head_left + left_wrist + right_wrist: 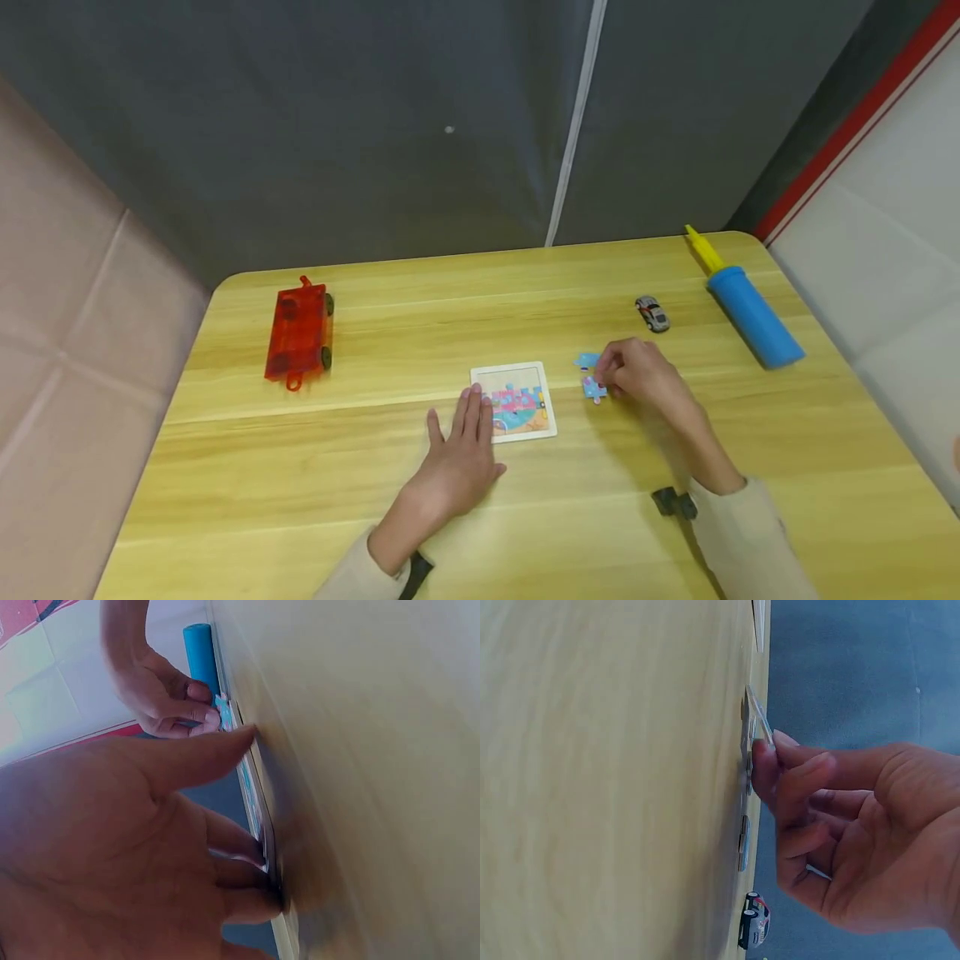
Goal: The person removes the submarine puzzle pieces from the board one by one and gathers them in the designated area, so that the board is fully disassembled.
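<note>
A square jigsaw puzzle in a white frame (pixel 551 417) lies on the table, partly filled with pink, blue and orange pieces. My left hand (pixel 459 467) rests with straight fingers over its left edge, hiding part of that side; the left wrist view shows those fingertips at the frame's edge. To the right of the frame, my right hand (pixel 641 371) pinches a puzzle piece (pixel 759 716) between thumb and fingers, tilted up close over the table. Another blue piece (pixel 587 360) lies just beyond it, partly covered by the hand.
A small silver toy car (pixel 652 314) stands beyond my right hand. Farther right lies a blue pump (pixel 756 317) with a yellow nozzle. On the left is a red see-through toy wagon (pixel 297 332) with black wheels. A dark grey curtain (pixel 375 142) borders the table's far edge.
</note>
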A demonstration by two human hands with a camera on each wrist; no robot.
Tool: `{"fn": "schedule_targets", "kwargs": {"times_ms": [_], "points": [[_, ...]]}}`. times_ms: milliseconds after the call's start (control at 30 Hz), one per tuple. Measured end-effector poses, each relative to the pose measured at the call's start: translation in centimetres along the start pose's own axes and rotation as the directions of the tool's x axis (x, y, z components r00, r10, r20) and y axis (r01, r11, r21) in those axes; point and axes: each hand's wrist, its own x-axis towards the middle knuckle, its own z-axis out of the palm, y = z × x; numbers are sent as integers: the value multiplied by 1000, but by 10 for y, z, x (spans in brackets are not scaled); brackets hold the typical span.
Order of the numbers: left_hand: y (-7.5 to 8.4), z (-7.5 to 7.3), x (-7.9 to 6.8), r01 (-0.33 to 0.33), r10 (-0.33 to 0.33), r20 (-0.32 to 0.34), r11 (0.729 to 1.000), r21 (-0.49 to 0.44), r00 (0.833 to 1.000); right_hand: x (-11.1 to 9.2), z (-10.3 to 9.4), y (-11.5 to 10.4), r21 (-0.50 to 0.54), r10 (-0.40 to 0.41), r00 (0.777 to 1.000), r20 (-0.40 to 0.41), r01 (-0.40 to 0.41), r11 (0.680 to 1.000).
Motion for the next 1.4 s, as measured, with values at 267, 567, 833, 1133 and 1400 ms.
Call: {"fn": "schedule_targets", "kwargs": {"times_ms": [267, 567, 833, 1133, 1400], "points": [[-4, -3, -2, -16, 16, -13, 1000, -14, 1000, 0, 2, 0, -101, 2, 1000, -24, -5, 995], [-11, 6, 0, -52, 49, -57, 998, -46, 997, 0, 3, 0, -148, 0, 1000, -26, -4, 989], [-8, -6, -4, -49, 48, -40, 999, -11, 998, -2, 5, -4, -180, 0, 999, -40, -8, 984], [-7, -7, -4, -48, 48, -19, 999, 1, 999, -2, 7, -3, -180, -17, 999, -39, 10, 984], [-15, 11, 5, -82, 79, -68, 996, -38, 995, -3, 9, -12, -202, -58, 997, -59, 45, 978]]}}
